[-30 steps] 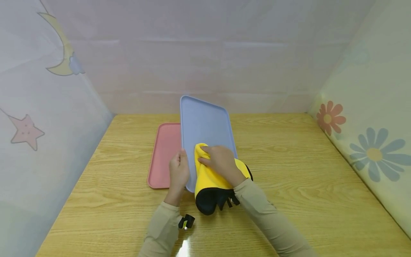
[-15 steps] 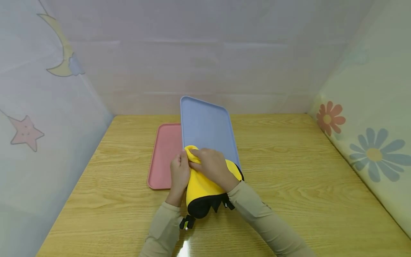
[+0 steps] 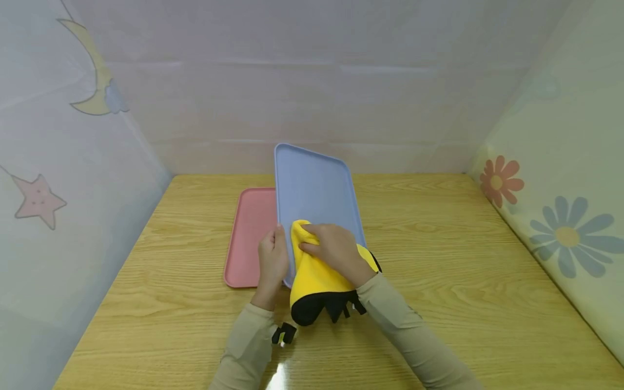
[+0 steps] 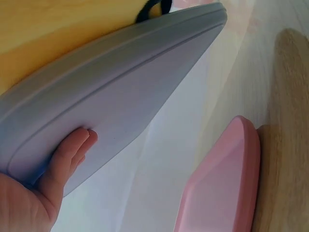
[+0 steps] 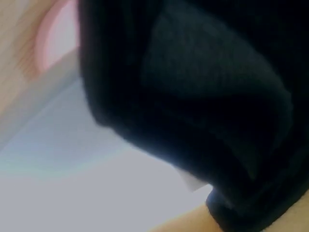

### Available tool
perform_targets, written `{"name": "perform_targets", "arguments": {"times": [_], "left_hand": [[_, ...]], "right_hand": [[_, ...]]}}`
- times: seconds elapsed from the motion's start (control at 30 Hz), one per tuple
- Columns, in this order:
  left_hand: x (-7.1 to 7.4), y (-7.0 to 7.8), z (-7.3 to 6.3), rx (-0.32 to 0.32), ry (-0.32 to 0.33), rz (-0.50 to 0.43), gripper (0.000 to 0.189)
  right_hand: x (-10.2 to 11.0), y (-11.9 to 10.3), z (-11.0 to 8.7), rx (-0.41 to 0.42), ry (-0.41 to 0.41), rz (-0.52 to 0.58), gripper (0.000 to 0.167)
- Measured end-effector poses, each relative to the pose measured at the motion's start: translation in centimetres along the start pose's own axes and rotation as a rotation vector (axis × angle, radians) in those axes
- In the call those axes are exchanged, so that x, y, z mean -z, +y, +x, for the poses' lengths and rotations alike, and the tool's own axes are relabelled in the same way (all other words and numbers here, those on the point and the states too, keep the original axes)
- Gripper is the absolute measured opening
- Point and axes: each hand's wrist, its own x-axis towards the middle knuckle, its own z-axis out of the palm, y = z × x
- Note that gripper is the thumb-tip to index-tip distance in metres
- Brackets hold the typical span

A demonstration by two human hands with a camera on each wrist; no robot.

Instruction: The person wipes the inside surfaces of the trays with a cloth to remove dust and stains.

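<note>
My left hand (image 3: 272, 257) grips the left edge of a blue tray (image 3: 314, 184), which is held tilted up above the table. In the left wrist view its fingers (image 4: 72, 150) lie against the tray's underside. A yellow cloth (image 3: 317, 273) with a black border is bunched in my right hand (image 3: 336, 249), which presses it on the lower part of the tray's face. The cloth's black edge (image 3: 322, 306) hangs below the tray. In the right wrist view dark cloth (image 5: 193, 96) fills most of the picture and hides that hand.
A pink tray (image 3: 248, 238) lies flat on the wooden table (image 3: 439, 260), partly behind the blue tray. Printed sheets (image 3: 312, 97) stand at the back and both sides. A black strap piece (image 3: 284, 333) sits at the left wrist.
My right hand moved the cloth left to the tray's edge beside my left hand, then back right. The left hand and the blue tray stayed almost in place.
</note>
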Motion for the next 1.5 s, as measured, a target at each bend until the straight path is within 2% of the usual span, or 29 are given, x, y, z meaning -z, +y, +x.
{"name": "perform_targets", "arguments": {"times": [0.17,0.43,0.73,0.9,1.17,1.3,1.5], "left_hand": [[0.2,0.2,0.0,0.01,0.024,-0.01,0.039],[0.7,0.8,0.1,0.038,0.057,-0.023,0.038],[1.3,1.2,0.2,-0.029,0.063,0.002,0.038],[1.3,1.2,0.1,-0.041,0.058,-0.005,0.038],[1.3,1.3,0.3,-0.031,0.056,-0.016,0.039],[1.3,1.4,0.3,-0.046,0.053,-0.009,0.039],[1.4,1.4,0.3,-0.057,0.063,-0.01,0.039]], "right_hand": [[-0.3,2.3,-0.3,-0.056,-0.005,0.056,0.039],[-0.4,6.2,-0.6,-0.18,-0.044,0.057,0.043],[-0.5,9.0,-1.1,-0.277,-0.055,0.024,0.044],[-0.7,9.1,-1.3,-0.3,-0.07,0.004,0.046],[-0.8,8.8,-1.3,-0.278,-0.034,0.016,0.047],[-0.9,7.8,-1.1,-0.228,-0.01,-0.014,0.045],[-0.7,5.0,-0.8,-0.161,-0.003,-0.047,0.04]]}}
